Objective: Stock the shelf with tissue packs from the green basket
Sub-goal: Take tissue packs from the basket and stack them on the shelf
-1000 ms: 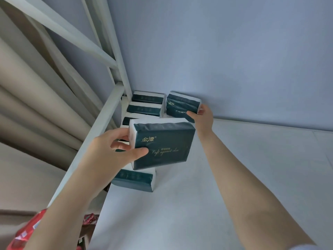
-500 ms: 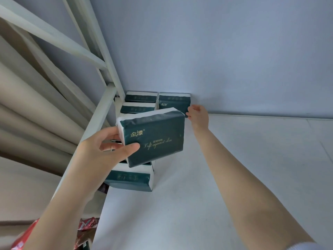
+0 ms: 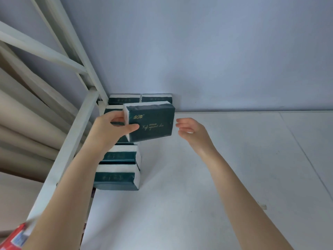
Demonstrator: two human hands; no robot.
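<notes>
1. While your left hand [image 3: 110, 127] pinched the dark green tissue pack [image 3: 153, 123] above the back-left corner of the white shelf [image 3: 198, 177], it partly hid the shelved packs [image 3: 117, 175].
2. Your right hand [image 3: 191, 131] hovered just beside it, fingers loose, holding nothing.
3. A pale wall [image 3: 198, 51] stood behind; red packaging [image 3: 16, 237] was cut off bottom-left.

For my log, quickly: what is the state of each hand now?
Left hand: holds a tissue pack.
Right hand: open, holds nothing.

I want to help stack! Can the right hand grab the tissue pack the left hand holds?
Probably yes. The right hand is open beside the held tissue pack, nothing between them; the left hand grips only its other end.
</notes>
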